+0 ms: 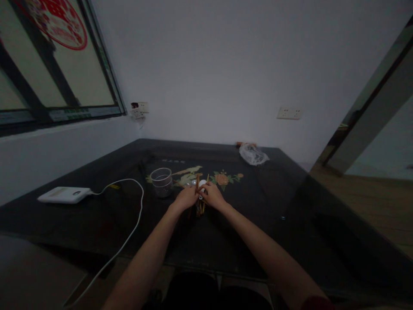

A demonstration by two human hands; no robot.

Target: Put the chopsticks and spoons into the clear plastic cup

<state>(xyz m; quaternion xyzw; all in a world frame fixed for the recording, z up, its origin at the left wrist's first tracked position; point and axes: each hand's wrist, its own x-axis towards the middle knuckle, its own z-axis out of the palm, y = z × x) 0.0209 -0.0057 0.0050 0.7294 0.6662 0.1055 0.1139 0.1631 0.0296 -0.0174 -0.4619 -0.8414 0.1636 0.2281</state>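
In the head view my left hand point(187, 198) and my right hand point(213, 196) meet over the middle of the dark table. The left fingers are closed on a thin brown stick point(198, 180) that stands up between the hands. My right fingers are closed in a pinch against it; exactly what they grip is partly hidden. A small white round piece point(202, 184) shows behind the right fingertips. Several yellow-brown sticks point(200, 209) lie under the hands, too dim to name more exactly. Just left of the hands stands a clear plastic cup point(162, 183).
The dark tabletop point(258, 245) bears a flower print point(222, 178). A white power bank point(65, 194) lies at the left, its white cable point(141, 206) looping over the front edge. A crumpled clear plastic bag point(253, 155) rests at the back near the wall.
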